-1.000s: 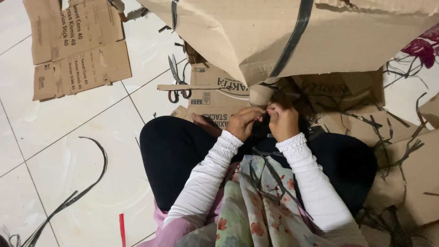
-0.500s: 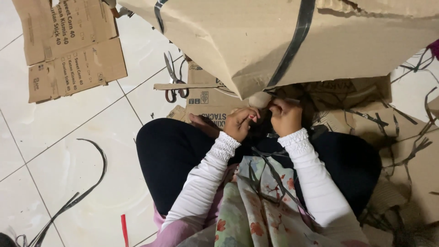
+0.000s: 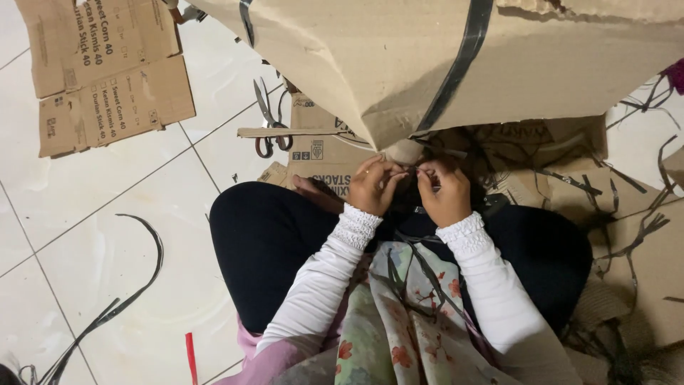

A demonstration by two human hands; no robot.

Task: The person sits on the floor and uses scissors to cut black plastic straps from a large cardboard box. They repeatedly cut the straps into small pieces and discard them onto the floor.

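Cardboard box (image 3: 399,64) shifted left; hands pinch strap (image 3: 410,170).

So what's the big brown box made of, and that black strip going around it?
The big box looks like plain matte cardboard: dull brown with a ragged, torn edge. The black strap seems to be thin, slightly shiny plastic banding, flat and narrow. Both hands pinch something small beneath it; I can't tell what.
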